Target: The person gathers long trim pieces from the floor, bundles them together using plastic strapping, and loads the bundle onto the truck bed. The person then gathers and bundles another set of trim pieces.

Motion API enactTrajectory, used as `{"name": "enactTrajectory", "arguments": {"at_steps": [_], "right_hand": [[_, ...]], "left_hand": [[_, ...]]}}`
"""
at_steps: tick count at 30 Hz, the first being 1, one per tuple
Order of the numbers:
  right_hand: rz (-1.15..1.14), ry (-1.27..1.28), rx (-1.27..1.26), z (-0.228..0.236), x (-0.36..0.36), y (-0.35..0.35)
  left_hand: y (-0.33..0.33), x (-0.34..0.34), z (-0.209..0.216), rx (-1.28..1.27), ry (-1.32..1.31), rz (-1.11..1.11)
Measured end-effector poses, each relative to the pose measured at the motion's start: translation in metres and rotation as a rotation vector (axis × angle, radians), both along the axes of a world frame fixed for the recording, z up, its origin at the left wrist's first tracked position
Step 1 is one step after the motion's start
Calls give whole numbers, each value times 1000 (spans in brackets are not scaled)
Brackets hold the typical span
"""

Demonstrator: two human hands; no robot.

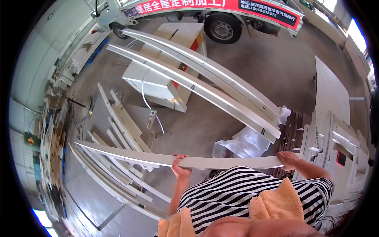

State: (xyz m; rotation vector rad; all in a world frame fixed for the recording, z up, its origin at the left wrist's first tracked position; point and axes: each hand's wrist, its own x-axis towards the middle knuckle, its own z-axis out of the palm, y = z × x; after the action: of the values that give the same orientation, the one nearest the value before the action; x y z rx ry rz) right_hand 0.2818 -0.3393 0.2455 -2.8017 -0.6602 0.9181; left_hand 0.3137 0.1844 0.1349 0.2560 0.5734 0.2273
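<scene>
A long, narrow off-white board stretches across in front of my body, its far-left end reaching out over other strips. My left hand is closed around it near its middle, with the fingers over the upper edge. Close to its right end, my right hand grips the same board. Farther ahead, similar long white boards lie slantwise over a white box-shaped cabinet. Several more pale strips lie below and to the left of the held board.
Crumpled clear plastic wrap lies beyond the held board. At right are brown strips, pale panels and a dark phone. A truck stands at the far side. Stacked boards line the left wall.
</scene>
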Motion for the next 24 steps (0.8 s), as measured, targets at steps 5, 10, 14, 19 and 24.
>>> {"name": "enactTrajectory", "arguments": {"at_steps": [5, 10, 14, 19, 24], "right_hand": [[-123, 63, 39, -38, 21, -19], [-156, 0, 189, -65, 43, -10], [-216, -175, 302, -80, 52, 14], [-269, -182, 247, -88, 75, 58], [-364, -135, 184, -94, 98, 112]], "left_hand": [[-22, 77, 22, 45, 23, -67], [-23, 157, 27, 166, 54, -171], [-22, 222, 25, 194, 107, -241], [-11, 310, -1, 193, 187, -336], [14, 379, -45, 275, 236, -476]]}}
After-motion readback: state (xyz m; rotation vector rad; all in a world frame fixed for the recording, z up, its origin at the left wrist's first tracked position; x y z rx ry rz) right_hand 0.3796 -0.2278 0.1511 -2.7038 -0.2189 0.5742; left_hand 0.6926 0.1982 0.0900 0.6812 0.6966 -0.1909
